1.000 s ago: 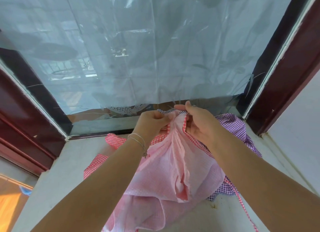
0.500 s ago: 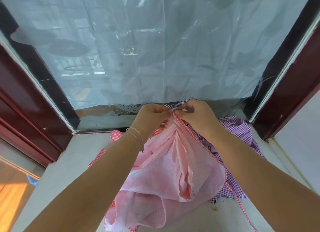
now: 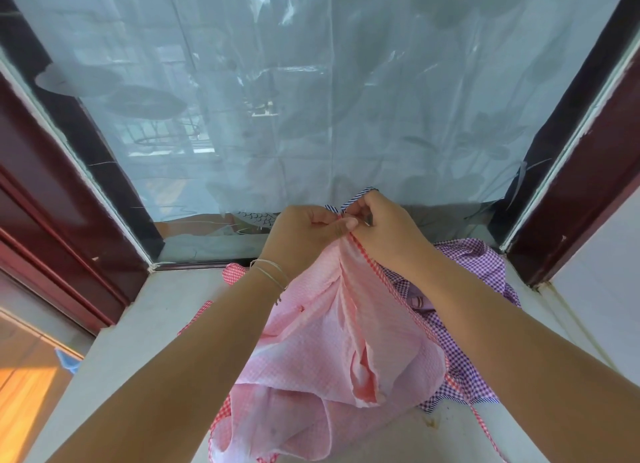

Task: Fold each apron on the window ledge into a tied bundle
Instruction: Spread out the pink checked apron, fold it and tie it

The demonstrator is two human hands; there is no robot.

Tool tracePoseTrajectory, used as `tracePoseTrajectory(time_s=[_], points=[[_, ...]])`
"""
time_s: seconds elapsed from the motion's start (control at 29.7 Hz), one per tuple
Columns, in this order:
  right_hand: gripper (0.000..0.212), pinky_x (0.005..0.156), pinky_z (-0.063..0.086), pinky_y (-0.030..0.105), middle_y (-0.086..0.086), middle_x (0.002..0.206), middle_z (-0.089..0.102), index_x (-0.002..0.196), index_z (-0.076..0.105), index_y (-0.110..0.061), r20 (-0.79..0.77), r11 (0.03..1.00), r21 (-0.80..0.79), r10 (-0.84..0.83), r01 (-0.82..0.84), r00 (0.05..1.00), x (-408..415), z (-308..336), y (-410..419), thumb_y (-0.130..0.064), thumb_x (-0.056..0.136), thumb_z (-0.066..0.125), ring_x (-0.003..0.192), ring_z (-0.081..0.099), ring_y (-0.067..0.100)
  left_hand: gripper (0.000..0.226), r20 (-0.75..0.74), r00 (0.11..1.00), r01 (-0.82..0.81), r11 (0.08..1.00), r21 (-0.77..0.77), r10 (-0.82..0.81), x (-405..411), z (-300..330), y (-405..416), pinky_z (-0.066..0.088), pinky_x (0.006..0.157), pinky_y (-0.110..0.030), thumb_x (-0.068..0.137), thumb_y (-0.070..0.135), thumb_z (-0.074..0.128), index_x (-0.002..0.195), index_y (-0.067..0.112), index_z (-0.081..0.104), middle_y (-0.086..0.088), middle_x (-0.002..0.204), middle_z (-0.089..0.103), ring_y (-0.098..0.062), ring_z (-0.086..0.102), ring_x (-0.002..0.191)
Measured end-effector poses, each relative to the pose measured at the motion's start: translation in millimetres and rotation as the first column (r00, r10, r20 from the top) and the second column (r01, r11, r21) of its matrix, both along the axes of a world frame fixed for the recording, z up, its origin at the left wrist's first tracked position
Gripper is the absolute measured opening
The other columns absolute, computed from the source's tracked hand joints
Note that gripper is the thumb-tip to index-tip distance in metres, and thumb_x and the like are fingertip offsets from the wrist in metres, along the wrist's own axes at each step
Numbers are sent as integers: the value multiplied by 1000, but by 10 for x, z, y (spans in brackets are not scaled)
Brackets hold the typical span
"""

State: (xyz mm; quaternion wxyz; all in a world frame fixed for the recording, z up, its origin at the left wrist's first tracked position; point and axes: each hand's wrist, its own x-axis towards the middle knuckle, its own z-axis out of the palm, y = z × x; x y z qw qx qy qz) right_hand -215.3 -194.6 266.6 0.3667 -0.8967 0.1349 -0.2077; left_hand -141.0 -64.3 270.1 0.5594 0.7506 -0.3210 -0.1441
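Two hands hold up a pink apron.

The left hand (image 3: 304, 235) and right hand (image 3: 384, 232) pinch the pink apron (image 3: 332, 341) at its top edge, over the window ledge (image 3: 138, 327), near the glass.

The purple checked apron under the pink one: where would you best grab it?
Probably its bunched upper edge near the right window frame, from above and the right. That part lies bare; the pink apron, pinched up by both hands, covers the rest.
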Motion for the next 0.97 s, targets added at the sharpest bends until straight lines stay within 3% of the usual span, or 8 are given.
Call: tracePoseTrajectory(time_s=[0.1, 0.24, 0.37, 0.5, 0.61, 0.77, 0.87, 0.97], points=[[12, 61, 38, 12, -12, 80, 56, 88, 53, -22, -6, 998, 63, 27, -26, 1000, 35, 66, -17, -28, 92, 62, 71, 54, 3, 34, -45, 999, -3, 998, -60, 1, 64, 11, 12, 23, 45, -22, 85, 25, 70, 54, 14, 62, 8, 45, 36, -8, 27, 43], [20, 68, 57, 44, 8, 81, 67, 83, 55, -19, -45, 957, 286, 72, -56, 996, 19, 139, -40, -35, 90, 65, 70, 67, 27, 42, -1, 998, 62, 997, -37, -62, 128, 45, 26, 21, 44, -19, 91, 22, 63, 61, -2, 49, 2, 52, 29, -8, 24, 47], [12, 78, 57, 43, 4, 81, 68, 92, 61, -13, -116, 879, 459, 202, -127, 973, 12, 97, -113, -25, 95, 59, 68, 65, 15, 37, 53, 996, 68, 997, 45, -70, 184, 157, -5, 28, 46, -18, 93, 21, 61, 65, -2, 57, 0, 55, 39, -6, 31, 48], [18, 70, 44, 26, 8, 79, 65, 88, 66, -3, -239, 958, 209, 246, -198, 939, 56, 154, -262, -20, 91, 64, 71, 55, 11, 41, 151, 987, -56, 998, -14, 57, 464, 575, -71, 26, 47, -21, 95, 24, 57, 59, 6, 51, 1, 55, 38, -8, 31, 50], [21, 57, 30, 13, -15, 67, 51, 71, 56, -27, -337, 959, 62, 280, -276, 899, 72, 300, -300, -22, 90, 65, 60, 44, -5, 45, 214, 953, -204, 977, -63, 213, 810, 854, -88, 22, 45, -22, 96, 25, 53, 55, 21, 38, 4, 51, 31, -9, 27, 47], [24, 60, 32, 26, 0, 73, 58, 76, 59, -15, -471, 901, -169, 283, -400, 836, 66, 378, -335, -33, 90, 63, 65, 48, 7, 20, 133, 892, -412, 899, -151, 431, 1315, 961, 14, 26, 55, -27, 89, 12, 44, 69, 16, 48, -7, 64, 39, -14, 33, 61], [33, 58, 35, 24, 9, 85, 63, 88, 63, -9, -465, 873, -359, 139, -329, 875, 21, 509, -431, -41, 92, 57, 70, 53, 13, 19, 178, 870, -448, 888, -107, 460, 1537, 913, 65, 36, 62, -30, 88, 9, 46, 73, 5, 56, -10, 72, 52, -16, 43, 70], [43, 50, 26, 23, -5, 66, 47, 64, 45, -21, -227, 788, -612, -91, -70, 970, -40, 827, -542, -53, 93, 49, 58, 43, 8, 19, 226, 856, -473, 881, -18, 464, 1508, 834, 85, 39, 72, -28, 94, 7, 47, 83, 9, 63, -12, 83, 59, -17, 49, 79]])
